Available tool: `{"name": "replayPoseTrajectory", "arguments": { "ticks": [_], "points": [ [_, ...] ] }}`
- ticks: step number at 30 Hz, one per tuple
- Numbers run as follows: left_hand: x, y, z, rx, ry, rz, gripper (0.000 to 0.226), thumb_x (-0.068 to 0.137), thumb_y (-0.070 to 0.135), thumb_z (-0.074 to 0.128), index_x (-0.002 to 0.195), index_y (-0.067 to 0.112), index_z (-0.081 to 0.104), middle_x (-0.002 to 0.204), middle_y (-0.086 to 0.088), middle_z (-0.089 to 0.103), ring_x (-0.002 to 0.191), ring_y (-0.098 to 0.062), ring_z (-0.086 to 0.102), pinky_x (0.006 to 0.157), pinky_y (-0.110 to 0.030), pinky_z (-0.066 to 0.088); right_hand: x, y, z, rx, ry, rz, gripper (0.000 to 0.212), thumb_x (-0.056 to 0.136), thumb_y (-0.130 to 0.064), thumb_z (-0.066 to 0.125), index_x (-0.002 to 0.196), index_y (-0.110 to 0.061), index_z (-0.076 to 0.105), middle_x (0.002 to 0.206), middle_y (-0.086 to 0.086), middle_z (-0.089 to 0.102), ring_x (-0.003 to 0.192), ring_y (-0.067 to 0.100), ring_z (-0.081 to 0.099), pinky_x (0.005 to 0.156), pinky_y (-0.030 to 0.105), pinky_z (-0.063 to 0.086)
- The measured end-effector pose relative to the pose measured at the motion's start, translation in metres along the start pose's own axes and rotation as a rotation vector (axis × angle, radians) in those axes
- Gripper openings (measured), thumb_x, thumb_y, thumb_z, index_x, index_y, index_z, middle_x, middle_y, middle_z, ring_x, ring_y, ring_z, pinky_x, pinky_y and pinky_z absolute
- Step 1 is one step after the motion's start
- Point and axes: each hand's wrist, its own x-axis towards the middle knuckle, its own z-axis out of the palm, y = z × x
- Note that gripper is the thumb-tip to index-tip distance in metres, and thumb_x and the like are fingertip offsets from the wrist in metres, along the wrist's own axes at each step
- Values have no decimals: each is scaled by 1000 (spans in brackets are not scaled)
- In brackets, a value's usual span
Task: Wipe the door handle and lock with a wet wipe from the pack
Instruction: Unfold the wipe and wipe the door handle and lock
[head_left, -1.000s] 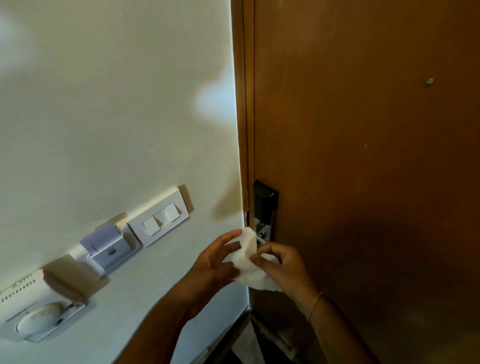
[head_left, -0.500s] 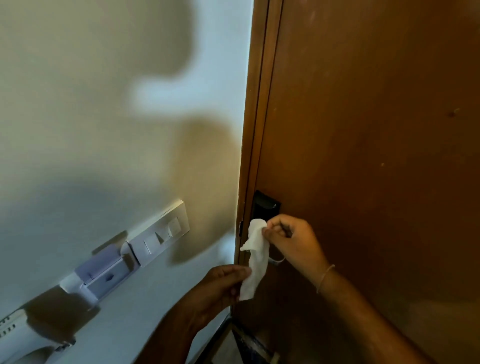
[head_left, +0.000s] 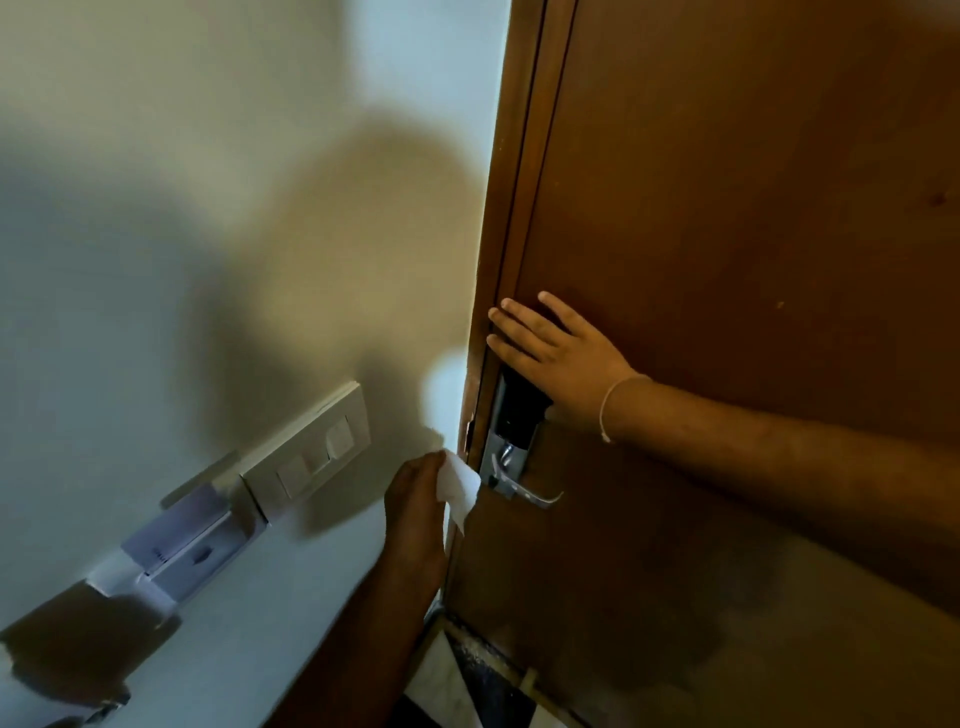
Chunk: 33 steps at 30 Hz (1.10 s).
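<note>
A black and silver lock plate (head_left: 514, 415) sits on the brown wooden door (head_left: 727, 208) near its left edge, with a silver lever handle (head_left: 530, 493) at its lower end. My left hand (head_left: 415, 499) holds a white wet wipe (head_left: 457, 483) just left of the handle, by the door edge. My right hand (head_left: 556, 353) lies flat on the door with fingers spread, above the lock and covering its upper right part. The wipe pack is not in view.
On the white wall to the left are a switch plate (head_left: 317, 447) and a key card holder (head_left: 187, 545) below it. The door frame (head_left: 498, 260) runs between wall and door. Tiled floor (head_left: 467, 680) shows at the bottom.
My right hand let go of the wipe and moved up onto the door above the lock, uncovering the handle. The wipe is now in my left hand alone. The camera moved closer.
</note>
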Motion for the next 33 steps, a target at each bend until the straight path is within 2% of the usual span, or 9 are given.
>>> {"name": "replayPoseTrajectory", "arguments": {
  "ticks": [3, 10, 13, 15, 19, 22, 25, 27, 33],
  "points": [
    [14, -15, 15, 153, 14, 19, 30, 106, 31, 62, 122, 6, 70, 112, -7, 73, 100, -23, 69, 94, -45, 58, 10, 13, 7, -116, -26, -46, 121, 86, -67, 68, 169, -16, -5, 176, 14, -16, 163, 35, -14, 131, 59, -8],
    [44, -59, 48, 286, 13, -69, 24, 101, 30, 71, 120, 15, 76, 131, -10, 74, 115, -25, 70, 105, -41, 58, 19, 9, 20, -220, 3, -96, 126, 82, -78, 63, 169, -17, -4, 176, 15, -15, 163, 36, -13, 130, 56, -5],
    [48, -69, 45, 130, 106, -122, 8, 95, 26, 78, 93, 30, 85, 104, 1, 83, 110, -30, 73, 108, -47, 58, 20, 10, 25, -229, 23, -125, 120, 84, -77, 62, 169, -19, 1, 176, 16, -14, 163, 37, -12, 131, 56, -4],
    [51, -74, 42, 128, 120, -76, 33, 99, 17, 74, 80, 42, 84, 107, 1, 85, 114, -31, 75, 106, -44, 59, 21, 7, 29, -254, 26, -140, 118, 85, -77, 61, 169, -19, 2, 176, 17, -13, 163, 37, -12, 132, 56, -2],
    [67, -93, 40, -16, 63, -67, 24, 98, 5, 72, 120, 9, 81, 127, -19, 79, 120, -35, 75, 102, -35, 61, 22, 1, 37, -291, 40, -152, 118, 89, -77, 54, 168, -11, -3, 177, 16, -11, 164, 35, -9, 133, 54, -1],
    [76, -103, 38, -60, -114, -80, 26, 86, -2, 86, 110, -10, 79, 112, -27, 80, 105, -34, 80, 91, -23, 60, 19, 2, 43, -323, 47, -169, 116, 93, -78, 46, 167, -6, -6, 177, 15, -11, 164, 33, -10, 131, 53, -3],
    [78, -102, 45, -335, -51, -236, 24, 104, 2, 64, 126, 0, 69, 105, -9, 76, 89, -9, 77, 78, -11, 60, 19, -1, 45, -347, 42, -168, 116, 93, -79, 41, 167, -4, -7, 177, 15, -12, 164, 32, -10, 131, 53, -3],
    [81, -107, 50, -411, 11, -342, 15, 109, 11, 54, 111, 8, 68, 92, -1, 73, 69, -3, 77, 63, -17, 63, 19, -3, 44, -340, 43, -162, 116, 93, -80, 40, 167, -4, -8, 177, 14, -12, 164, 32, -9, 131, 52, -3],
    [65, -110, 57, -473, 37, -387, 27, 110, 19, 58, 130, 2, 64, 124, -15, 69, 126, -27, 67, 104, -34, 55, 20, -2, 45, -337, 41, -162, 116, 93, -79, 42, 167, -4, -6, 177, 15, -10, 164, 32, -8, 132, 52, -2]
  ]
}}
